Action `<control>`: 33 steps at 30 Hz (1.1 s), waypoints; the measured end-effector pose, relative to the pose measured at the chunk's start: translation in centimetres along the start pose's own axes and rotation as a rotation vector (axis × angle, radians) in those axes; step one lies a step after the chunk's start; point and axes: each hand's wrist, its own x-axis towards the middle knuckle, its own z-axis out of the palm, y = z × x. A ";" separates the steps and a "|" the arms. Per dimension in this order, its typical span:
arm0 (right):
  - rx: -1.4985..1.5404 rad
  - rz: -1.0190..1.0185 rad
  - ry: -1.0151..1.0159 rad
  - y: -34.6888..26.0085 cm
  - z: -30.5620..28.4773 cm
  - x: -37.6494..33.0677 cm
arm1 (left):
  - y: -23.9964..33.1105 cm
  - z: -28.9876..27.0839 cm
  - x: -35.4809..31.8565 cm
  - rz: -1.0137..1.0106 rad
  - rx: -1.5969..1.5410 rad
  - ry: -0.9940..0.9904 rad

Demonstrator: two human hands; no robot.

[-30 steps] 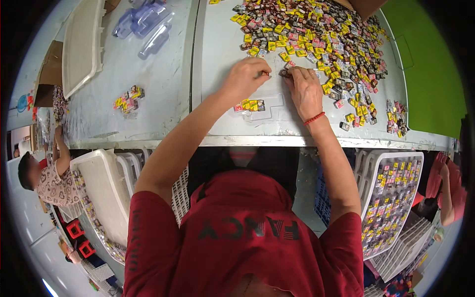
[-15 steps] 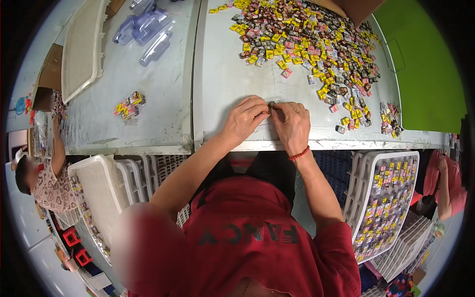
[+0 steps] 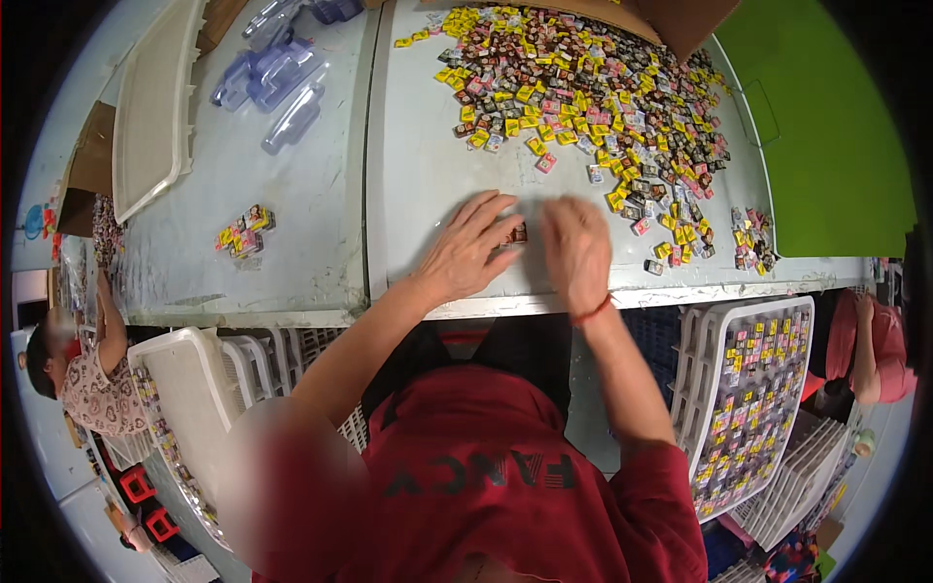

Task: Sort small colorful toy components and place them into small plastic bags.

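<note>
My left hand [image 3: 466, 251] lies low over the table near its front edge, fingers apart. Beside its fingertips a small dark brown block [image 3: 519, 233] rests on the white tabletop, partly covered by the fingers. Whether the fingers touch it cannot be made out. To the right of that block is my right hand [image 3: 580, 248], with its fingers bent and smeared by motion. What it may hold does not show. Beyond both hands spreads a big pile of small blocks [image 3: 583, 107] in yellow, pink, brown and black.
A small cluster of blocks [image 3: 245, 231] lies on the left table, with clear plastic trays [image 3: 267, 73] behind it. Another small group [image 3: 753, 238] is at the right. White crates [image 3: 748, 408] stand below the table edge. Co-workers [image 3: 102, 374] are at both sides.
My hands have drawn apart from around a small dark piece. My left fingers have spread, and a brown block now shows on the table beside them. The view has shifted slightly.
</note>
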 end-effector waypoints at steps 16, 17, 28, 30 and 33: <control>0.014 -0.102 -0.134 3.3 -0.9 2.2 | -1.2 0.0 0.0 0.111 0.040 -0.235; 0.014 -0.170 -0.171 2.9 -1.8 1.5 | -1.1 0.0 0.0 0.115 0.035 -0.235; -0.063 -0.291 -0.206 2.7 -0.3 -1.9 | -1.0 0.0 0.0 0.028 -0.061 -0.203; -0.090 -0.260 -0.195 1.6 -0.6 -2.3 | -1.0 -0.8 0.3 -0.071 -0.161 -0.196; -0.096 -0.186 -0.201 0.9 -0.6 -3.0 | -1.9 -2.0 0.9 -0.295 -0.346 -0.116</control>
